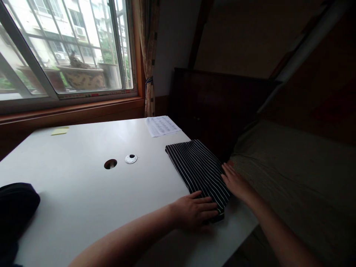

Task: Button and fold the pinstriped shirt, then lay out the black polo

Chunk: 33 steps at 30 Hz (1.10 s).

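A folded black cloth with thin white stripes (197, 165) lies flat near the right edge of the white table (83, 196); I cannot tell what garment or item it is. My left hand (194, 210) rests palm down on its near end, fingers spread and pointing right. Along the cloth's right side, my right hand (233, 181) touches the edge with its fingers stretched out. Neither hand grips the fabric.
Printed papers (162, 126) lie at the table's far right corner, and a yellow sticky note (60, 131) at the far left. A round hole (110, 164) sits beside its silvery cover (131, 158). At the left edge is a dark bundle (18, 204). Right of the table stands a bed (300, 174).
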Tool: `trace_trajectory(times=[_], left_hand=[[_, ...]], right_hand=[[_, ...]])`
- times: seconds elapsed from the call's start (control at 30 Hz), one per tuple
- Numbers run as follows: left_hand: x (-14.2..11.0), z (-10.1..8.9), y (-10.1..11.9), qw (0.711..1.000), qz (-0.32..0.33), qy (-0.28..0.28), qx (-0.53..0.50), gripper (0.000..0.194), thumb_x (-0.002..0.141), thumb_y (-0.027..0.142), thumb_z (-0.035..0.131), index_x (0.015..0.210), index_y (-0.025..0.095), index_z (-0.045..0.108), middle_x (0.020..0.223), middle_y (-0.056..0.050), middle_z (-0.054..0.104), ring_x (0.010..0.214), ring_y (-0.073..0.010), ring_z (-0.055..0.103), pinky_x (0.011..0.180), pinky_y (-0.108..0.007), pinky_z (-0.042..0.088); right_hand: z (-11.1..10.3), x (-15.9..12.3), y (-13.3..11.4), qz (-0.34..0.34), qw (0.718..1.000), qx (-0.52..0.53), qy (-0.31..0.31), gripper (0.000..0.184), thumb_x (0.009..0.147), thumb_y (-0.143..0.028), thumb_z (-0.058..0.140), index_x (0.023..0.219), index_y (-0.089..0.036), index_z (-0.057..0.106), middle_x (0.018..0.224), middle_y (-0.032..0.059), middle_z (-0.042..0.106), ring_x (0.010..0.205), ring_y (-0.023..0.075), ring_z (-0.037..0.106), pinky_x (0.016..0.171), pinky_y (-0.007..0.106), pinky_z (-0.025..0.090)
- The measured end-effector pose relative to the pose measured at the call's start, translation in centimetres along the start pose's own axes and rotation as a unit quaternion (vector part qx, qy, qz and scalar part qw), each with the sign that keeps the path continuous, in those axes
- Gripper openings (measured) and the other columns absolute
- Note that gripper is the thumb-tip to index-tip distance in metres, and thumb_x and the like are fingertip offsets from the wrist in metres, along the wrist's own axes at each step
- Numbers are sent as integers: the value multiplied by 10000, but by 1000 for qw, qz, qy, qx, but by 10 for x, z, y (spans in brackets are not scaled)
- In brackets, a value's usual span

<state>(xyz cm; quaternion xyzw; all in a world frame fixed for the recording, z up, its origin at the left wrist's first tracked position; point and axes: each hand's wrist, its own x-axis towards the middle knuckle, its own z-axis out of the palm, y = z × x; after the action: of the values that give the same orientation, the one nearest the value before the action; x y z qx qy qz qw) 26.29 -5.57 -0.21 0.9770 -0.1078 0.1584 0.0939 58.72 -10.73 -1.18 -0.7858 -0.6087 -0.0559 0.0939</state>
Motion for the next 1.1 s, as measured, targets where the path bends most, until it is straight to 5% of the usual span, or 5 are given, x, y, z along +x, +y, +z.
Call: trace_trajectory(times=[0.2, 0.4, 0.53, 0.63, 1.1], left_hand=[[-13, -17, 8, 994, 55, -15, -98, 553, 973, 480, 483, 1389, 118, 526, 1507, -99, 484, 1410, -233, 430, 1171, -337, 357], [-28, -44, -18, 994, -40, 52, -92, 229, 946, 329, 515, 1023, 227, 704, 896, -27, 759, 822, -185, 712, 795, -309, 550], [-31, -56, -67, 964, -213, 160, -1, 341, 1010, 269, 410, 1266, 186, 619, 1277, -81, 672, 1204, -199, 606, 1064, -353, 456], [-29, -53, -107, 935, -323, 111, 93, 480, 1026, 379, 408, 1482, 230, 423, 1584, -49, 374, 1476, -234, 302, 1203, -441, 289], [-42, -15, -167, 872, -472, 57, 115, 652, 1015, 573, 250, 1582, 259, 184, 1613, -67, 311, 1503, -281, 230, 1208, -533, 184]], right_hand=[[-10, 20, -83, -142, 990, 7, 16, 604, 1027, -472, 318, 1547, -165, 319, 1617, 109, 283, 1494, 268, 264, 1192, 516, 281], [5, 3, -130, -202, 979, 11, -35, 582, 1051, -459, 272, 1561, -178, 282, 1620, 94, 276, 1506, 242, 230, 1200, 515, 255], [6, -14, -138, -224, 974, 10, -34, 686, 1010, -528, 388, 1584, -201, 207, 1639, 102, 215, 1516, 267, 188, 1204, 518, 248], [1, -26, -146, -227, 974, -1, -26, 656, 1007, -474, 423, 1582, -231, 223, 1655, 84, 158, 1524, 281, 146, 1208, 524, 234], [-28, -17, -133, -198, 977, 61, -55, 577, 1038, -494, 328, 1572, -293, 245, 1639, 47, 242, 1498, 226, 258, 1205, 486, 271]])
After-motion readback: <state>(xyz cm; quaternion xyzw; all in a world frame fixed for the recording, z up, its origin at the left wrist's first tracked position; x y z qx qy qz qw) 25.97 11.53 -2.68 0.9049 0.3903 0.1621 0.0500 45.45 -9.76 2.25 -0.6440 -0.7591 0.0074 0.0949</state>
